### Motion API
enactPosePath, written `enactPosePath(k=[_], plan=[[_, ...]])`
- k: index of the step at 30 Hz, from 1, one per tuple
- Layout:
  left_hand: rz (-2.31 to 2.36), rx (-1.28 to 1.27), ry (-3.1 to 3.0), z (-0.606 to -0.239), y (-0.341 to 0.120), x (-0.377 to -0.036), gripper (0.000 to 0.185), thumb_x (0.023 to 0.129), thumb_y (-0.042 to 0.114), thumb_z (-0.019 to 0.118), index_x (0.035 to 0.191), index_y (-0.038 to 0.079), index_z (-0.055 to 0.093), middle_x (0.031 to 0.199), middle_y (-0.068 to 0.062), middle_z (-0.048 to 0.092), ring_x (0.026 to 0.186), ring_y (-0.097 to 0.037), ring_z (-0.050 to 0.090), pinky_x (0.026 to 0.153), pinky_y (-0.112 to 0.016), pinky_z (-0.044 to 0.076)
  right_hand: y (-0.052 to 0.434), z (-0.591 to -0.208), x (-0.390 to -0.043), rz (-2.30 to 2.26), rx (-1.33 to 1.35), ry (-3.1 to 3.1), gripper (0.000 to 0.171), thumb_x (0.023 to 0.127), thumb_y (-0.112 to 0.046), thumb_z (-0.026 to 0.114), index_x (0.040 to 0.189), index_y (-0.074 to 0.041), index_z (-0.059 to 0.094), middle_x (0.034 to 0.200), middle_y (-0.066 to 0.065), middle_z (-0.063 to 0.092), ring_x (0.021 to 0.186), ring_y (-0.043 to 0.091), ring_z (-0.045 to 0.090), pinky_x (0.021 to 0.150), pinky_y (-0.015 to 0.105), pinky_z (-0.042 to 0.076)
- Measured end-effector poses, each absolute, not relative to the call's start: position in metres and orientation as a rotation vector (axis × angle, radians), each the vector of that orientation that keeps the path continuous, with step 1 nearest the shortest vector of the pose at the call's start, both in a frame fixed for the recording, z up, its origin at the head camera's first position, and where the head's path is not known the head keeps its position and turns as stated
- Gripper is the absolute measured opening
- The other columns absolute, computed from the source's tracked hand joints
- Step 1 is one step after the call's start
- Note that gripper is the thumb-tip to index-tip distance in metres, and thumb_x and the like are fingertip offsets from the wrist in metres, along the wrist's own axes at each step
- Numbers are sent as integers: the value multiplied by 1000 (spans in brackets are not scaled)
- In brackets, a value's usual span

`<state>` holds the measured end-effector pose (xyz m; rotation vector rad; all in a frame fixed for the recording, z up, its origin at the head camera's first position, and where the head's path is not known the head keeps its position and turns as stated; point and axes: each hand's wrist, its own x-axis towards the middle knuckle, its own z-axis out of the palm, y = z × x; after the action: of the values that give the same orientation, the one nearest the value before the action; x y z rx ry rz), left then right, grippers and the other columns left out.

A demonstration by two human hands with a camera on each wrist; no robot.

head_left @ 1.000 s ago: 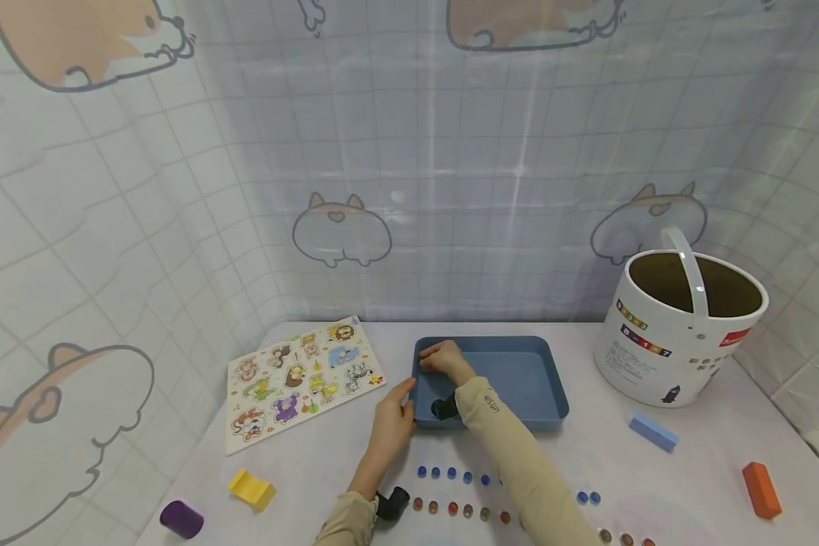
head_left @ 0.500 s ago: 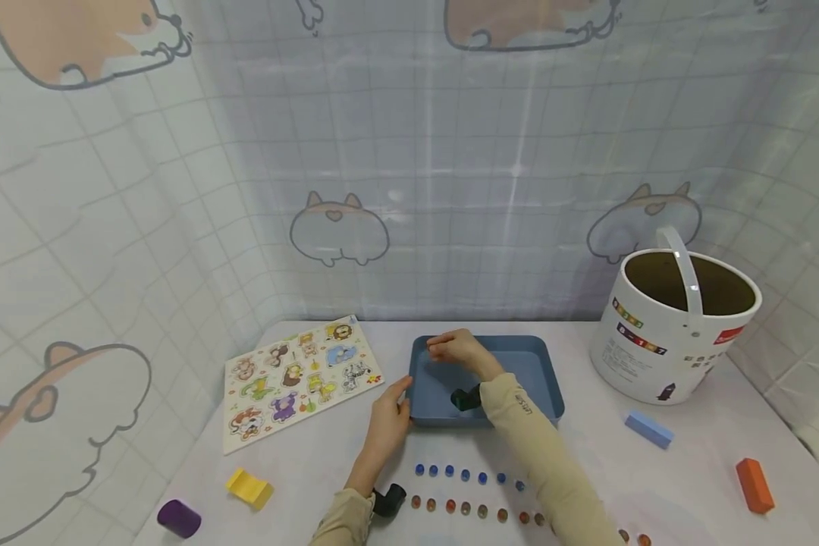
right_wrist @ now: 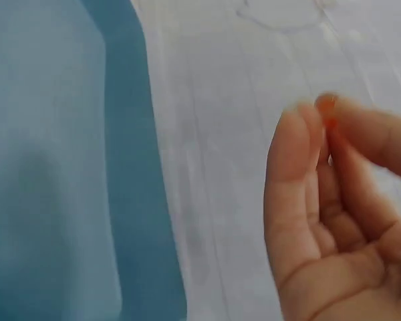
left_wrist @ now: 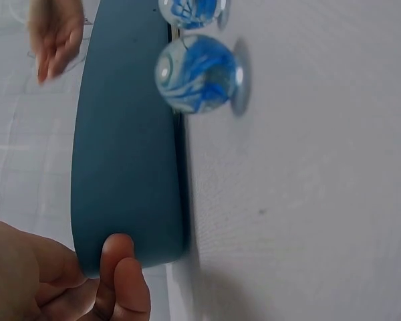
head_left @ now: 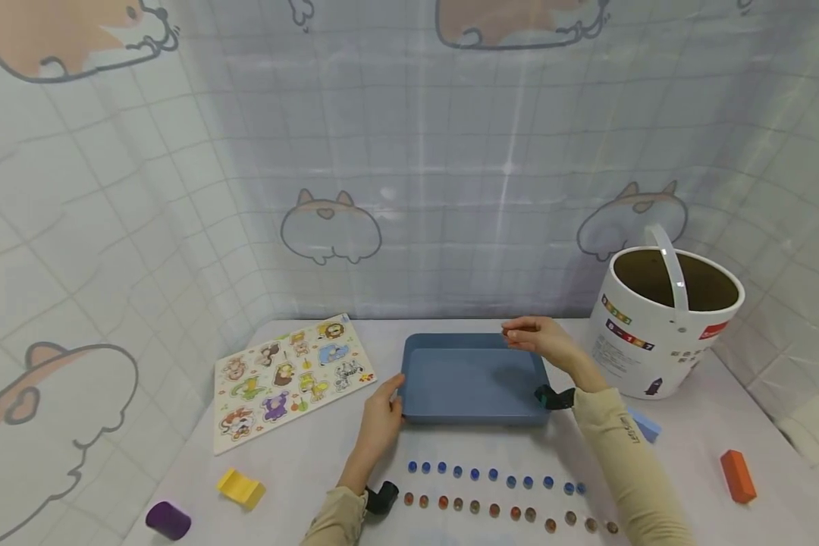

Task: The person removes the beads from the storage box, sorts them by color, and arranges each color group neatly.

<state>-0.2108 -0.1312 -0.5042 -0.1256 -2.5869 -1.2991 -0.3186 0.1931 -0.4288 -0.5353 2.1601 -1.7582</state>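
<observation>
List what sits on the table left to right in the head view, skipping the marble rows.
purple cylinder → yellow block → animal puzzle board → left hand → blue tray → white bucket → orange block

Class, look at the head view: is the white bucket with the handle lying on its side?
No, the white bucket stands upright on the table, its open mouth facing up.
</observation>
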Motion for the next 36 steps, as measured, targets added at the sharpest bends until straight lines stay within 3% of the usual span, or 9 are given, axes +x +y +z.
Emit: enactPosePath(k=[4,6,10,16,20,32,36], plan=[[-1306,-127,-2592,-504,-132,-211,44,90,-7,49,134,-2,54,139,-21,54,61,-6,54,55,-18,50,227,-436,-302,-1727,-554,2196,48,96,-18,57,131,14,48,125,15,62,104,8,65,97,33,51],[-1313,-120,-2594,-504,-133,-210,45,90,-6,49,135,-2,54,139,-20,54,60,-6,54,55,-18,50,241,-440,-292,-1698,-536,2231,48,95,-19,59,129,14,50,120,10,65,102,8,66,94,31,53],[-1315,-106,-2601,-504,-133,-211,45,90,-6,48,135,-1,54,139,-20,54,59,-6,53,54,-18,49,268,-447,-268,-1603,-508,2315,49,95,-22,60,128,13,51,123,17,64,102,13,66,91,29,53],[-1314,-122,-2609,-504,-135,-211,44,91,-6,48,135,-2,54,140,-20,54,58,-5,53,54,-19,49,302,-460,-231,-1536,-457,2296,40,95,-20,57,123,9,54,112,-5,70,99,14,64,87,27,52],[-1318,-105,-2617,-502,-137,-210,44,91,-5,48,135,-1,53,141,-19,53,58,-7,53,54,-19,49,316,-469,-213,-1523,-458,2261,36,95,-18,56,120,9,56,108,-12,68,97,10,62,83,22,50],[-1300,-82,-2613,-502,-146,-208,44,92,-4,48,136,1,53,140,-19,53,57,-7,53,54,-19,47,341,-497,-184,-1615,-574,1938,21,96,-6,49,111,-1,61,103,-10,66,91,6,58,77,22,49],[-1287,-85,-2616,-500,-147,-206,44,92,-4,48,136,0,53,140,-19,54,56,-7,53,53,-19,46,345,-508,-170,-1633,-578,1891,20,95,-3,49,110,2,61,103,-10,67,90,3,59,76,21,49]])
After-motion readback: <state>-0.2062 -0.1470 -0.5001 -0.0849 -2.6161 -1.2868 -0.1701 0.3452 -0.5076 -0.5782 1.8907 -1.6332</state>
